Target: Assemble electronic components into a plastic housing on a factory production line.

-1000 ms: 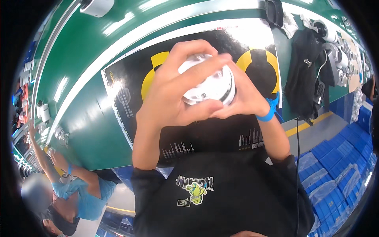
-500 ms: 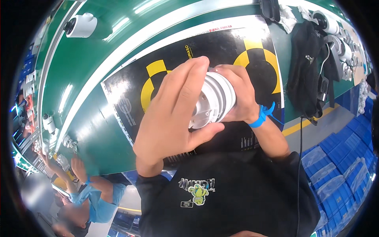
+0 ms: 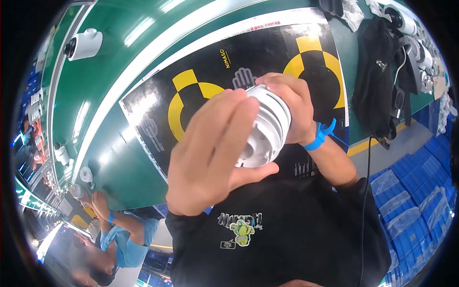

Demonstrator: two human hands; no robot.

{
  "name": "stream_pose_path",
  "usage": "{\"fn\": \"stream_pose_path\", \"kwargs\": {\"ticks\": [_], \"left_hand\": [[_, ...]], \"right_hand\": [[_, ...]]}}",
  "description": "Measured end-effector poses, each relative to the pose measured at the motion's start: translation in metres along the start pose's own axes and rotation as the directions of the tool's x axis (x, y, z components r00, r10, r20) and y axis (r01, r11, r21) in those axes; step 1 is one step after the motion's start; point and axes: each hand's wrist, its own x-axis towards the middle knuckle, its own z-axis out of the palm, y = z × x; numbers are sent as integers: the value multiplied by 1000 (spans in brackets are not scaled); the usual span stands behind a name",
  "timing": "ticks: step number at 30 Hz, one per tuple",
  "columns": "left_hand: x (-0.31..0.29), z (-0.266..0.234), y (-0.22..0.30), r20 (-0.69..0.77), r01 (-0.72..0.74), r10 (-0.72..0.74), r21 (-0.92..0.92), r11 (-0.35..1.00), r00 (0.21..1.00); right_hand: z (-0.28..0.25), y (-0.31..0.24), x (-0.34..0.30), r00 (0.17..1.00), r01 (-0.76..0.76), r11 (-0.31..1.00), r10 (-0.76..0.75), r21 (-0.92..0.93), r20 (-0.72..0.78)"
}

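Btwn L hand [image 3: 210, 153] & R hand [image 3: 295, 107], over black mat [image 3: 205, 71]: white ribbed housing [image 3: 273, 125]. R hand's clamped on its side; L hand's curved round its hollow end, can't tell if gripping. Vs a sec ago, housing's tipped over, so inside's prob. easier to see.

We hold our left grip [image 3: 205, 158] up before our chest [image 3: 282, 229], its back toward the head camera. Its fingers [image 3: 241, 122] lie close together, slanting up and rightward, bent near the tips, while its thumb [image 3: 260, 173] stretches low to the right, well apart from them. Our right grip [image 3: 296, 105] faces the left, fingers curled inward at the top, palm hidden. Our right forearm [image 3: 336, 162] slants up and leftward; our left forearm is mostly out of sight.
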Motion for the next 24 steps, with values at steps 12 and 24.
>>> {"fn": "stream_pose_path", "kwargs": {"ticks": [12,24], "left_hand": [[0,24,7,-440,-265,292,123,956,849],[0,5,12,-111,-80,103,187,979,988]], "right_hand": [[2,-3,-3,960,120,993,-119,-11,-252],[2,-2,-2,988,80,996,-75,32,-135]]}}
